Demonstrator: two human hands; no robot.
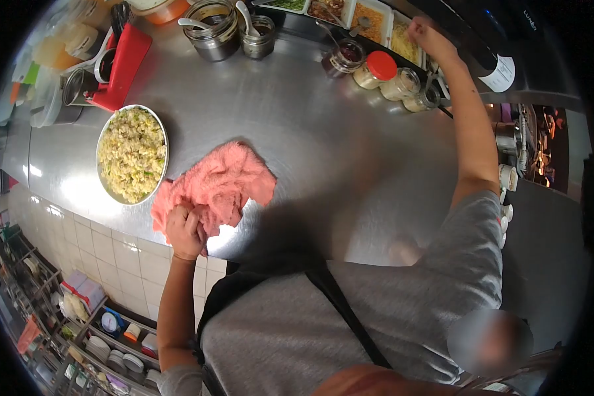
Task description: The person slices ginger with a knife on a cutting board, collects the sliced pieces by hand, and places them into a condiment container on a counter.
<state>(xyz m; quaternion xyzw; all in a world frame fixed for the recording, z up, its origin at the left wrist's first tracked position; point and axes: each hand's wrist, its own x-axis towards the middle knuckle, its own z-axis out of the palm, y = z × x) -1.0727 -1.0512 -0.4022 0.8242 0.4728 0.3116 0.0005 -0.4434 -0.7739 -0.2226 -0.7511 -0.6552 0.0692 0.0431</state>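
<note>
My left hand [186, 231] is closed on a pink cloth [228, 178] that lies crumpled on the steel counter [277, 119]. Just beyond the cloth, to the left, stands a white-rimmed bowl [167, 155] filled with fried rice [132, 155]. My right hand [431, 38] reaches to the upper right, over a tray of pale yellow shreds [406, 41]. Its fingers are bent inward, and whatever they may hold is too small to make out.
Small jars, one with a red lid [381, 65], stand below the ingredient trays. Two jars with spoons [214, 36] are at the top. A red holder [122, 66] and plastic containers [53, 99] stand at the upper left. Shelves with dishes [112, 350] are at the lower left.
</note>
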